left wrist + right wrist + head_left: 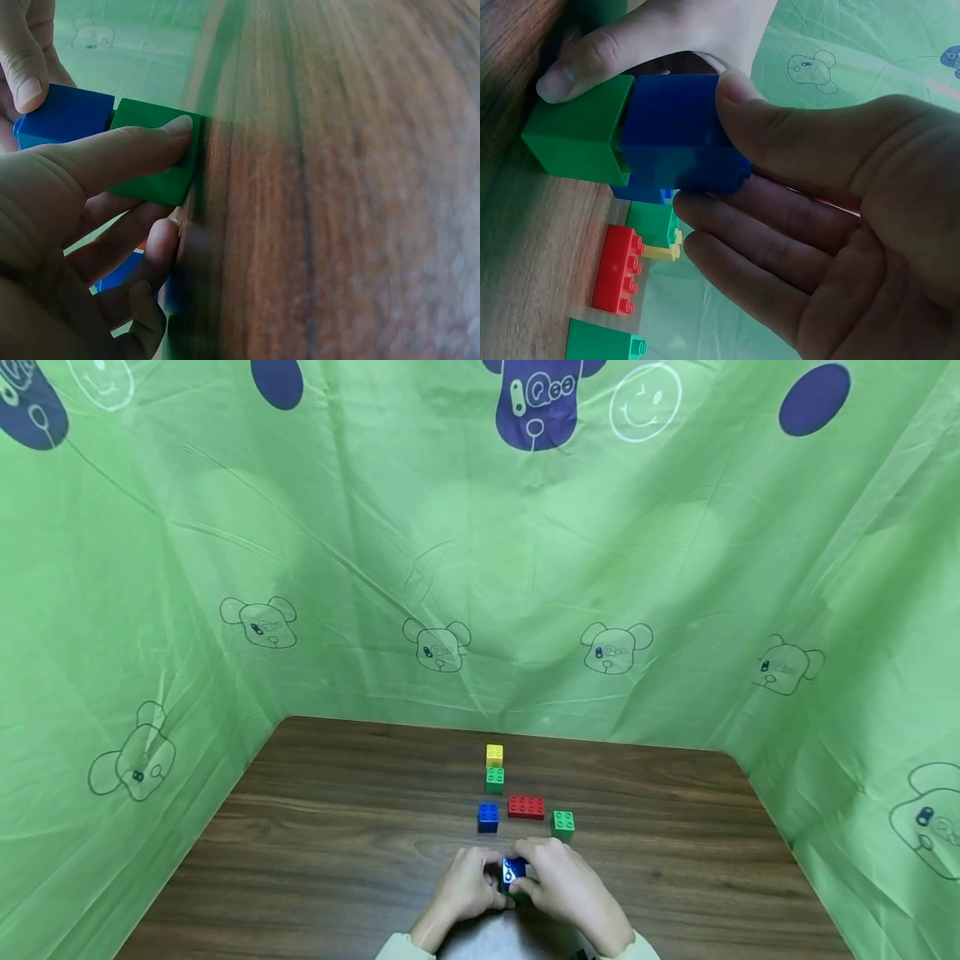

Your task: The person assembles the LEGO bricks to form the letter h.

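Note:
Low in the head view, both hands meet around a small stack near the table's front. My right hand [564,881] pinches a blue building brick [676,127] between thumb and fingers. Directly beneath it is a green building brick [146,176], with a thin dark seam between the two. The left hand [467,885] grips this green brick, thumb [161,139] along its side and fingers behind. In the head view the hands and the blue brick mostly hide the green one, which sits right at the tabletop.
Beyond the hands on the wooden table [337,843] stand a blue brick [488,817], a longer red brick [527,807] and a green brick [562,824]. Farther back, a green brick [494,780] and a yellow brick [494,755] line up. Green printed curtains [525,560] enclose the table's back and sides.

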Tool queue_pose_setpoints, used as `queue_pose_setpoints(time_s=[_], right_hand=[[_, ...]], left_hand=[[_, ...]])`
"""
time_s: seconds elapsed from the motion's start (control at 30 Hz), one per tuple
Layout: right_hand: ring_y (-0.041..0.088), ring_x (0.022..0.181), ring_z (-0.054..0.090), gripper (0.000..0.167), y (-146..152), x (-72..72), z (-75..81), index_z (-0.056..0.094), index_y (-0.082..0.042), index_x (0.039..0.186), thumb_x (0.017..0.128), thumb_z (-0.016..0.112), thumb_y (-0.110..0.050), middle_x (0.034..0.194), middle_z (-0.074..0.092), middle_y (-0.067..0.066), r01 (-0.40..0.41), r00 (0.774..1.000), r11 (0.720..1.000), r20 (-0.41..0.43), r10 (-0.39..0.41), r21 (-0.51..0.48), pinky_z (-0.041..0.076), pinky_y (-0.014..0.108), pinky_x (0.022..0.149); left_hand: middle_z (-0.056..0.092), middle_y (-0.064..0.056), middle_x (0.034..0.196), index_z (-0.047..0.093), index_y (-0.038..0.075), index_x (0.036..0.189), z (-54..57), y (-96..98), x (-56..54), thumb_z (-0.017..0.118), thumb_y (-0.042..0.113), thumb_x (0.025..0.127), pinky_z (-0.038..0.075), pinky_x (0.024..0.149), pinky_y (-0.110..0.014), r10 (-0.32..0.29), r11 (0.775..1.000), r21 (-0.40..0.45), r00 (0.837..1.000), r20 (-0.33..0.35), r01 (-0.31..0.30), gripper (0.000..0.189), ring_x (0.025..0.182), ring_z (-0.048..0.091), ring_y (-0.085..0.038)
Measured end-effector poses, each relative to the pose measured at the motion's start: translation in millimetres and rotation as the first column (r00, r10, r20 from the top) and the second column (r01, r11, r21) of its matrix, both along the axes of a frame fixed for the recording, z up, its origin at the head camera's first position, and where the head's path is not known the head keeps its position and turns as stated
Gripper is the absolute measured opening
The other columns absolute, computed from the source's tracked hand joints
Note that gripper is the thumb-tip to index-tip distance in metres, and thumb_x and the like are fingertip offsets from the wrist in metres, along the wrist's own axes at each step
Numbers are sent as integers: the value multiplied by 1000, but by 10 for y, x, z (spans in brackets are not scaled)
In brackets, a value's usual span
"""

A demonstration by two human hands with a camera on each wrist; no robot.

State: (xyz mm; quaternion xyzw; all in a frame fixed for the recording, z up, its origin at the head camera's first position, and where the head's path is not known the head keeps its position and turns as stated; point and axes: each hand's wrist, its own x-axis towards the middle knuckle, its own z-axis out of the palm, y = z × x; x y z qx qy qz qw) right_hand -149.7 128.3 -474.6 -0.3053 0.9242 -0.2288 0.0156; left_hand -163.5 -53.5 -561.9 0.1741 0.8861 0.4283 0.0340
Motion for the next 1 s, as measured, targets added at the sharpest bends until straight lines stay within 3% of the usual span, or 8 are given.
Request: queue_pose_setpoints(time_s=[0.4,0.67,1.0], right_hand=[[-6,69,51,22,-8,6,-11,72,-10,97,80,86,-16,84,71,-5,11,1000,1000,25,-10,-23,46,18,58],[-3,64,47,19,-37,17,11,67,-15,86,80,86,-14,78,64,-10,31,998,999,45,-32,11,43,18,55],[-2,63,45,18,-36,12,8,68,-15,86,80,85,-13,78,63,-11,37,998,999,51,-37,7,42,18,56]], left_hand=[[55,12,59,68,22,72,10,-16,14,96,14,58,37,49,-18,-10,1000,1,999,-50,10,32,53,42,5],[63,8,64,70,24,73,11,-13,7,95,14,57,38,51,-19,-3,1000,2,999,-43,3,32,55,44,5],[63,9,64,70,25,71,27,2,7,95,16,57,38,52,-20,11,1000,-26,999,-41,-13,31,55,45,4]])
